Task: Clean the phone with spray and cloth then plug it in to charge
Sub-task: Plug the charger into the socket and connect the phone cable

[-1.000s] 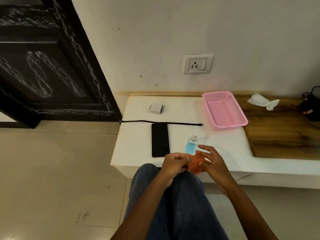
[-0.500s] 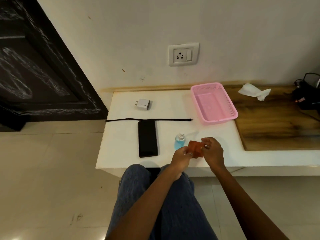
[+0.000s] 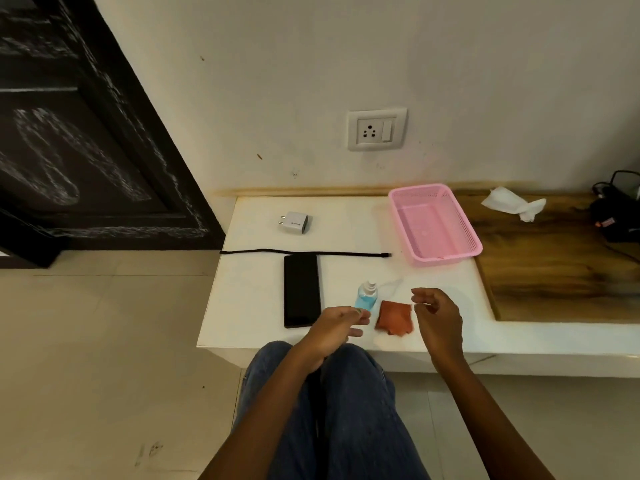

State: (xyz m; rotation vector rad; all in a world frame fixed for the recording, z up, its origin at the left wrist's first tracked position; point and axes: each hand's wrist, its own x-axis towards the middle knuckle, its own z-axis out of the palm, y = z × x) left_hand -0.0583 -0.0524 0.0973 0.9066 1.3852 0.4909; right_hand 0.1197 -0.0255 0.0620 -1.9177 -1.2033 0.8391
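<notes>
A black phone point(image 3: 301, 290) lies face up on the white ledge point(image 3: 256, 306). Just right of it stands a small spray bottle point(image 3: 366, 296) of blue liquid. A folded orange cloth point(image 3: 395, 318) rests on the ledge beside the bottle. My left hand point(image 3: 334, 327) hovers in front of the bottle, fingers loosely curled, holding nothing. My right hand point(image 3: 438, 315) is just right of the cloth, fingers apart and empty. A black cable point(image 3: 304, 252) lies straight behind the phone. A white charger plug point(image 3: 294, 222) sits farther back. The wall socket point(image 3: 376, 129) is above the ledge.
A pink plastic basket point(image 3: 464, 233) stands at the back right of the white ledge. A wooden surface point(image 3: 554, 268) to its right carries a crumpled white tissue point(image 3: 512, 203) and a black device point(image 3: 616, 216) with wires. A dark door point(image 3: 69, 133) is at left.
Both hands held the orange cloth together before. Now the cloth lies on the ledge and both hands have let go and moved apart.
</notes>
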